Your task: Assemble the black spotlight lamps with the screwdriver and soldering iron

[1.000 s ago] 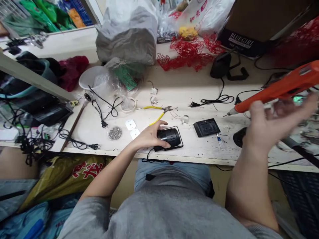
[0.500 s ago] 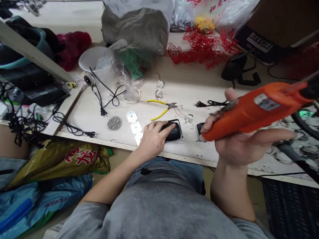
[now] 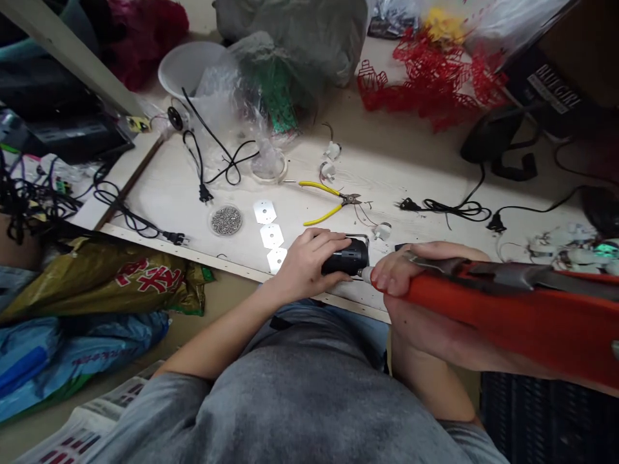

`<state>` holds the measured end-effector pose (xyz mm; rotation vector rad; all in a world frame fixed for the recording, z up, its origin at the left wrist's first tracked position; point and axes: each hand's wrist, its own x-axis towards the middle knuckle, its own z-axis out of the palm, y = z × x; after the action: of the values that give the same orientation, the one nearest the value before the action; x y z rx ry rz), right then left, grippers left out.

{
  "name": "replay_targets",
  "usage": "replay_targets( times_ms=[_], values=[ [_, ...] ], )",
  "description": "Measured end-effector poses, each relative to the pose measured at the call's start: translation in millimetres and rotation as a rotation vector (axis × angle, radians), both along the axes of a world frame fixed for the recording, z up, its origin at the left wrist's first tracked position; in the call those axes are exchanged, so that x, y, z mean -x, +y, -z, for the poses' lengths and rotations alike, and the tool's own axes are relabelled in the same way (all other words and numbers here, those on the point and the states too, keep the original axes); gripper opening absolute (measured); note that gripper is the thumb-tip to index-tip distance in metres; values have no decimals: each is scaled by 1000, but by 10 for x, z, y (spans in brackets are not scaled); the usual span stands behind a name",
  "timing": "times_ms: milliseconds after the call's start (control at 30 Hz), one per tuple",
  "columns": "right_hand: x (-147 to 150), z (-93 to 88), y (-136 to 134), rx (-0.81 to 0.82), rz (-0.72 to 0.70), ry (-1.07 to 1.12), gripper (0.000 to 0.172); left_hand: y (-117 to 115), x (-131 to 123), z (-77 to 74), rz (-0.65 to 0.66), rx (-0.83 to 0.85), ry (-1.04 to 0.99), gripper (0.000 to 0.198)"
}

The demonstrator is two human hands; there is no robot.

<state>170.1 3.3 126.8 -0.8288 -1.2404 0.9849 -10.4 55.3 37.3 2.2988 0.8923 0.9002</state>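
My left hand point(image 3: 309, 261) grips a black plastic housing point(image 3: 349, 256) near the front edge of the worktable, its fingers over the top and the thumb on the near side. A thin metal frame shows around the housing's far side. My right hand point(image 3: 401, 277) is wrapped round an orange electric screwdriver point(image 3: 449, 293), which lies nearly level. Its tip meets the right end of the housing. Just beyond are pliers with yellow handles point(image 3: 322, 187) and a small white motor point(image 3: 382, 231) with thin wires. White hexagonal plates point(image 3: 271, 236) lie left of the housing.
A round dish of small screws point(image 3: 226, 220) stands on the left. Black power cords point(image 3: 438, 207) lie across the table point(image 3: 387, 161). Farther back are a white bowl point(image 3: 176, 67), plastic bags and red plastic pieces point(image 3: 420, 87). Several white parts point(image 3: 570, 248) are at right.
My right hand has brought the screwdriver down and left, from above the table to the housing's end. My left hand now has its thumb round the housing. The view has shifted slightly.
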Motion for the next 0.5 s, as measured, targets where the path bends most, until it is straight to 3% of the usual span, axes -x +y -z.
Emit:
replay_targets(
  times_ms=[100, 333, 500],
  values=[
    [20, -25, 46, 59, -101, -103, 22, 34, 10, 8, 46, 8, -10, 52],
    [181, -6, 8, 58, 16, -69, 17, 41, -16, 23, 47, 36, -5, 51],
    [10, -15, 122, 114, -228, -81, 20, 12, -28, 9, 40, 88, 68, 49]
  ],
)
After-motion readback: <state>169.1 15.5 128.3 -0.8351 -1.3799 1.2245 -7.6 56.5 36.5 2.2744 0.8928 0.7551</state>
